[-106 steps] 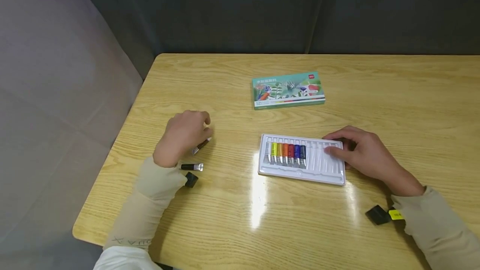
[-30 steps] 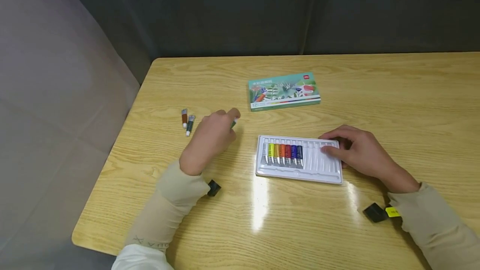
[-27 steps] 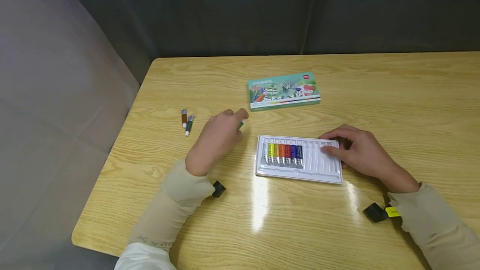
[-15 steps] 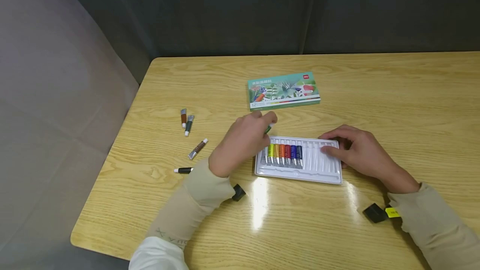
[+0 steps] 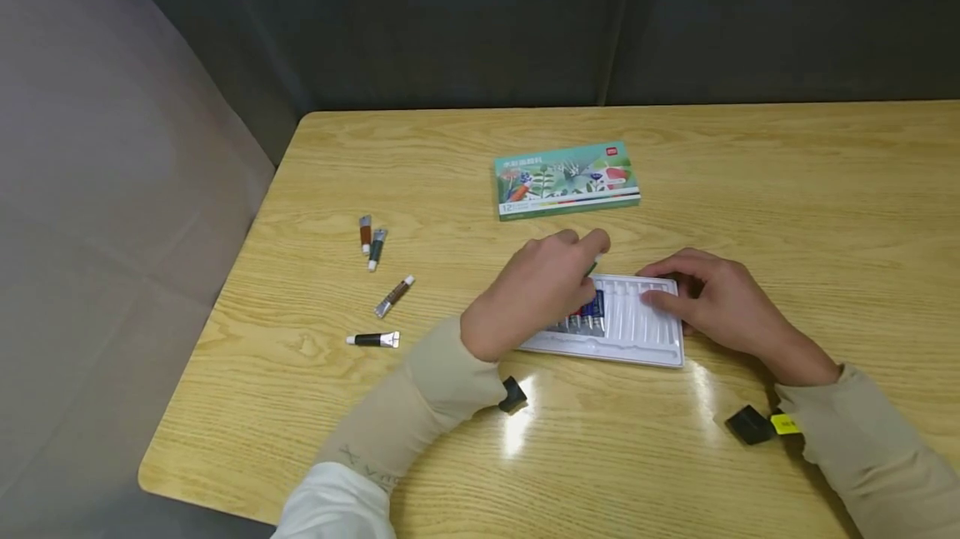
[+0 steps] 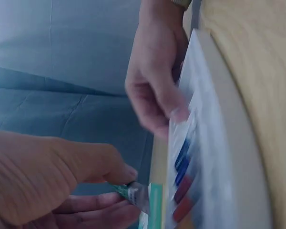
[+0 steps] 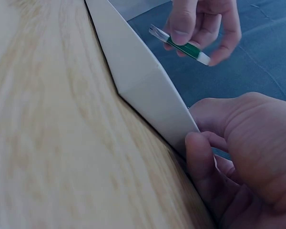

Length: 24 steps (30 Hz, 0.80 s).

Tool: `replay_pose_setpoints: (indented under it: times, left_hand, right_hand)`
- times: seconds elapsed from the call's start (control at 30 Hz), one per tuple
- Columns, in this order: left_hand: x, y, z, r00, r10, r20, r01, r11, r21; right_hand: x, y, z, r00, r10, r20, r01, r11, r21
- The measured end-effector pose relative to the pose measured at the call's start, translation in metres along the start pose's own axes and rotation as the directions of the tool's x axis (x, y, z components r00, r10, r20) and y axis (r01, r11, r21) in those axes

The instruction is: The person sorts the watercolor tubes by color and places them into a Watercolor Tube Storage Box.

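Observation:
In the head view my left hand point(image 5: 536, 289) is over the left part of a white plastic tray point(image 5: 637, 351), hiding some of the paint tubes in it. It pinches a green paint tube point(image 7: 186, 47) with a white cap between thumb and fingers; the right wrist view shows the tube above the tray. My right hand point(image 5: 723, 306) grips the tray's right end, thumb on top of the rim. Blue, dark blue and red tubes lie side by side in the slots, while bare slots point(image 5: 637, 310) show toward the right hand.
Left of the tray lie loose tubes: a reddish-brown tube point(image 5: 365, 236), a dark green tube point(image 5: 377, 250), a brown tube point(image 5: 394, 296) and a black tube point(image 5: 367, 340). A teal printed paint box point(image 5: 567, 181) lies behind the tray on the wooden table point(image 5: 600, 472).
My left hand has picked up the green tube among the loose ones on the left and carried it rightward over the tray. The right hand has stayed on the tray's right end.

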<state>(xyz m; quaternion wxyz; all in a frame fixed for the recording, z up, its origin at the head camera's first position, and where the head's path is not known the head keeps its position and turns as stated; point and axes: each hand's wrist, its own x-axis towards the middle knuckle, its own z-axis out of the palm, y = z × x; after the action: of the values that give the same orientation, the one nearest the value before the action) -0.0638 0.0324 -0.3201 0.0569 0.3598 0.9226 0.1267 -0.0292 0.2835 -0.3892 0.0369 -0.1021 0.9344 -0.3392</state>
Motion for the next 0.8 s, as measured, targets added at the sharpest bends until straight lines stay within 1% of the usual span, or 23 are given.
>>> replay_pose_setpoints:
  times: [0.13,0.27,0.4,0.47,0.63,0.7,0.8]
  left_hand:
    - [0.003,0.008,0.008,0.997,0.079,-0.011,-0.08,0.995,-0.061]
    - [0.005,0.01,0.014,0.99,0.142,-0.026,-0.144,0.976,-0.164]
    - [0.007,0.011,0.018,0.986,0.158,-0.048,-0.164,0.958,-0.235]
    - [0.008,0.012,0.021,0.986,0.162,-0.04,-0.167,0.952,-0.258]
    - [0.01,0.014,0.029,0.985,0.171,0.02,-0.16,0.951,-0.263]
    - [0.01,0.015,0.031,0.985,0.171,0.024,-0.159,0.955,-0.252]
    - [0.009,0.014,0.032,0.984,0.177,0.014,-0.168,0.957,-0.238]
  right_hand:
    - [0.0,0.0,0.0,1.0,-0.011,-0.003,0.011,1.0,0.008]
    - [0.0,-0.001,-0.001,1.0,-0.024,-0.005,0.024,1.0,0.004]
    - [0.0,-0.001,-0.001,0.999,-0.037,-0.016,0.037,0.999,-0.011]
    - [0.0,-0.001,-0.001,0.999,-0.039,-0.021,0.038,0.999,-0.011]
    - [-0.001,-0.001,0.0,0.999,-0.037,-0.016,0.037,0.999,0.013]
    - [-0.001,-0.001,0.0,0.999,-0.037,-0.016,0.037,0.999,0.015]
    - [-0.001,-0.001,0.0,0.999,-0.035,-0.021,0.035,0.999,0.005]
